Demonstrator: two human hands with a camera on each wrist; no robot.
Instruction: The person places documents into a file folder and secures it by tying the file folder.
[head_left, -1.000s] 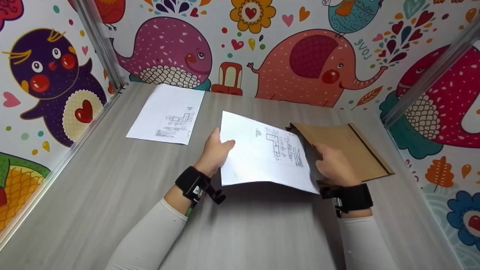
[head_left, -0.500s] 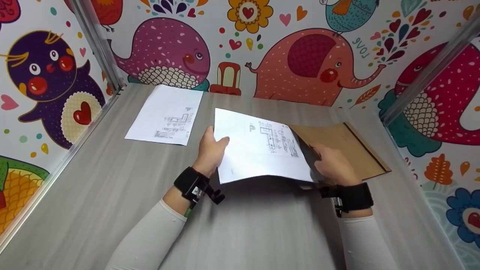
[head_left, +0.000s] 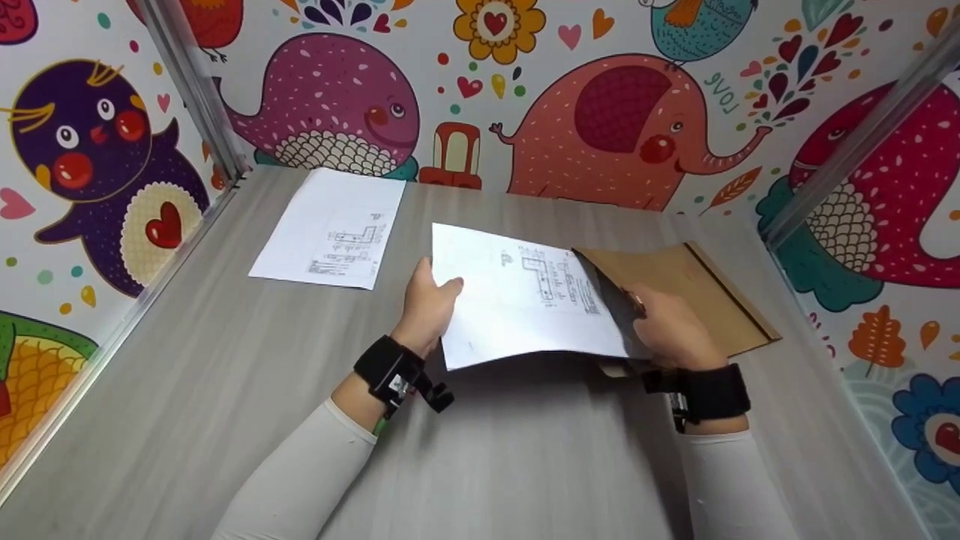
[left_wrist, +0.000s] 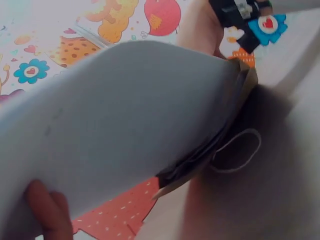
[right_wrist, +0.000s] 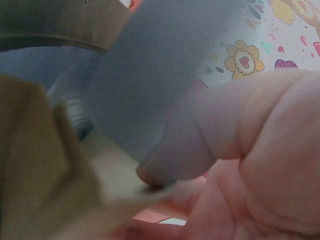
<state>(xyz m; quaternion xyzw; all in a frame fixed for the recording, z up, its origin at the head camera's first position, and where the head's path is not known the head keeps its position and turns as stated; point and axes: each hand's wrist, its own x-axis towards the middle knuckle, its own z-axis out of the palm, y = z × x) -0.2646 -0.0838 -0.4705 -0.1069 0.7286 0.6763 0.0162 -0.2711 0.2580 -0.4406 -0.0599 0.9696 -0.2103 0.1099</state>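
Note:
My left hand (head_left: 429,304) pinches the left edge of a white sheet of paper (head_left: 487,300) printed with a technical drawing, thumb on top. The sheet bows upward, and its right end lies at the mouth of a brown kraft document envelope (head_left: 705,292). With thumb and fingers, my right hand (head_left: 679,326) grips the envelope at that mouth. In the left wrist view, the sheet's underside (left_wrist: 120,115) runs to the envelope's dark opening (left_wrist: 200,155); how far it reaches inside is hidden. Blurred, the right thumb (right_wrist: 185,145) presses at the envelope's edge in the right wrist view.
A second printed sheet (head_left: 322,225) lies flat at the back left of the grey wood-grain table (head_left: 225,360). A pale string loop (left_wrist: 240,150) hangs by the envelope. Cartoon-patterned walls (head_left: 465,90) stand at the back and both sides.
The sheet has shifted slightly, its near right corner moving away from me toward the envelope's mouth. A pale envelope edge now shows beneath it. Both hands keep their grips.

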